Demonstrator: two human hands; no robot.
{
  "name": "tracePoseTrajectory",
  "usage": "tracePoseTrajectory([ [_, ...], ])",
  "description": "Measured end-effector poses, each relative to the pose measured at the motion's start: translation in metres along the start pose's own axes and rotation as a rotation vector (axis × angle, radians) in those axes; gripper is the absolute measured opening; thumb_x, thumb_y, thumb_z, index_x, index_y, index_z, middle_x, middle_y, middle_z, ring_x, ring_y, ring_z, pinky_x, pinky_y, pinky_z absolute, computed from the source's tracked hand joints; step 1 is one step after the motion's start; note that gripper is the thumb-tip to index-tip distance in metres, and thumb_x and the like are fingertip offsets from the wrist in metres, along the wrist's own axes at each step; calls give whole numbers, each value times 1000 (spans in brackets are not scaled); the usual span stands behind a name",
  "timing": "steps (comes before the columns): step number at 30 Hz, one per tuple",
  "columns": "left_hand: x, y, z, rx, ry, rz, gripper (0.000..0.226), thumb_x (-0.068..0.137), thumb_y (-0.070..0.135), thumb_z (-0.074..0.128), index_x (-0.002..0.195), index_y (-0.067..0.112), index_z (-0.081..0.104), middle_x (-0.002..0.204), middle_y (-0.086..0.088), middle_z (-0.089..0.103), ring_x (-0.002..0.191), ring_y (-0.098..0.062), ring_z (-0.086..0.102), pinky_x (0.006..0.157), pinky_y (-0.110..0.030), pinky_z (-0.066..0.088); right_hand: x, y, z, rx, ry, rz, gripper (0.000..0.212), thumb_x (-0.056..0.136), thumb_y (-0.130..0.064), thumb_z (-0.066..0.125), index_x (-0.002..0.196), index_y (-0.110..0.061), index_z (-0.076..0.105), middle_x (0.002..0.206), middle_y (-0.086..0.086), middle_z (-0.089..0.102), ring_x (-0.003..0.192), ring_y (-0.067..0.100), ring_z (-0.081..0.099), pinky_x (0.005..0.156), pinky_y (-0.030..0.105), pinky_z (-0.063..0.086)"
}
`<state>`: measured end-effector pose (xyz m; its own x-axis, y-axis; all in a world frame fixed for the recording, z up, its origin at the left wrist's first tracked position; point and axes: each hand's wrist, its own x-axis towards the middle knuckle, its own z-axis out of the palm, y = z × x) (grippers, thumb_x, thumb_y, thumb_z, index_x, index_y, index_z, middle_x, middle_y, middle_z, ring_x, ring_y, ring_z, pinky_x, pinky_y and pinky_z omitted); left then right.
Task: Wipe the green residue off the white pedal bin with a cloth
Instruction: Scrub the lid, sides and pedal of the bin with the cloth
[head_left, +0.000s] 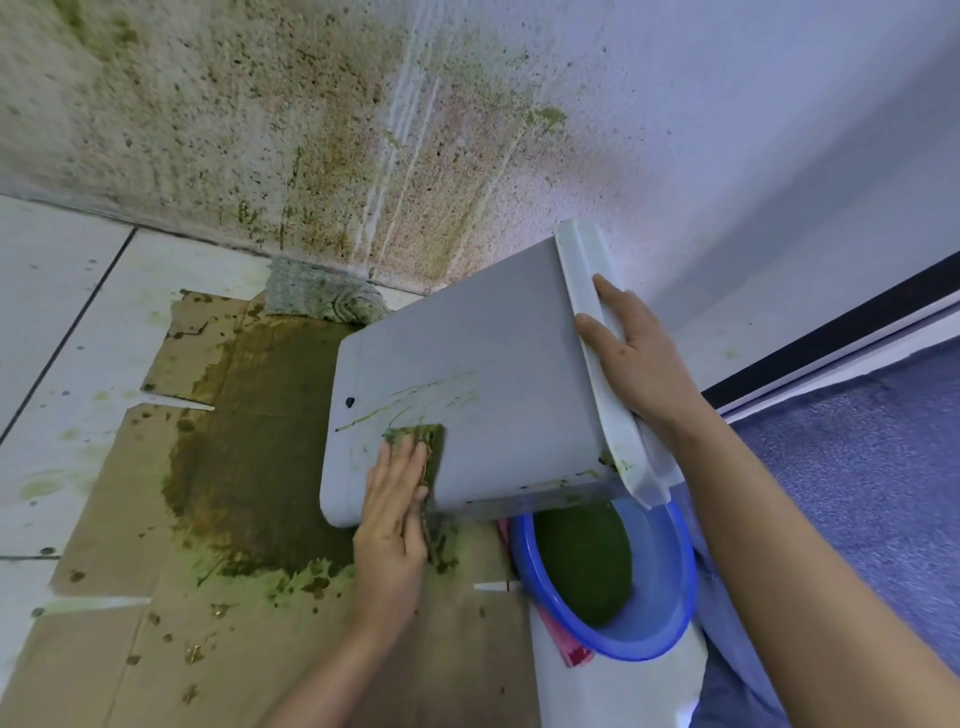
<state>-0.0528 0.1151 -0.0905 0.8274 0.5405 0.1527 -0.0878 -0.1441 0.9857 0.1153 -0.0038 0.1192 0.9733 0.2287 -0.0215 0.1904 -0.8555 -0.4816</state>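
White pedal bin lies tipped on its side above stained cardboard on the floor. Its long axis runs L-R, base pointing left/near, lid end right, over a blue basin w/ green liquid. Left hand, fingers flat, presses a green-soaked cloth on the bin's near-left side below green streaks; right hand clasps the lid end, hands well apart.

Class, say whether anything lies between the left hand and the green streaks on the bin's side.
Nothing visible does: the left hand presses the cloth on the bin, the streaks just above it on bare plastic.
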Motion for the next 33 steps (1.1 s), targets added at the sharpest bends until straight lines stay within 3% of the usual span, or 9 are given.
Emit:
tracePoseTrajectory([
  [2,0,20,7,-55,9,-69,60,95,-11,49,144,23,45,156,25,31,150,-6,20,122,-52,20,1,-1,1,-16,0,-3,57,98,-53,41,151,-41,26,160,-1,26,147,19,25,118,50,23],
  [6,15,80,37,-45,-199,295,58,96,-2,52,148,20,41,159,8,34,152,-15,19,124,-41,15,5,-10,6,-16,-3,-19,58,97,-53,42,151,-41,26,158,3,28,146,21,27,118,48,23],
  [8,26,81,39,-44,-226,320,52,98,2,51,147,18,42,157,4,38,151,-15,22,123,-41,19,5,-12,6,-34,-4,-23,57,98,-53,42,151,-40,26,158,4,28,145,22,27,118,48,23],
  [13,24,9,-5,-79,16,-129,40,100,8,49,136,25,53,145,22,44,146,2,27,121,-34,23,-2,-8,2,-19,16,-7,56,98,-52,44,151,-40,29,160,0,27,146,20,26,119,46,22],
  [17,31,-7,-21,-30,243,-385,37,101,5,48,133,22,51,144,7,50,143,-5,33,121,-42,27,-1,-16,3,-2,11,-5,56,97,-52,45,150,-41,30,160,-2,26,146,19,26,119,45,22],
  [19,28,30,-8,-102,126,-298,37,102,10,49,135,27,50,148,12,45,145,0,29,122,-33,23,-3,-18,5,-14,2,-9,56,97,-53,45,150,-42,29,160,-2,26,146,20,26,119,46,22],
  [23,54,106,33,-22,-244,154,44,105,32,38,149,35,30,158,21,23,149,4,6,120,-15,4,0,-26,6,2,6,-6,57,97,-51,47,150,-42,29,162,-1,22,148,20,23,120,44,19],
  [28,118,73,36,105,-325,13,47,107,37,30,154,36,20,155,26,8,149,-2,-2,120,-39,-9,-2,-26,5,-8,-10,8,56,98,-50,45,151,-42,27,163,-2,20,148,19,21,121,43,18],
  [33,118,14,8,98,-229,-158,47,108,28,31,154,25,24,162,11,15,152,-12,0,119,-32,-9,-4,-19,2,-1,6,3,54,99,-48,44,150,-40,29,161,-2,25,146,19,25,119,44,21],
])
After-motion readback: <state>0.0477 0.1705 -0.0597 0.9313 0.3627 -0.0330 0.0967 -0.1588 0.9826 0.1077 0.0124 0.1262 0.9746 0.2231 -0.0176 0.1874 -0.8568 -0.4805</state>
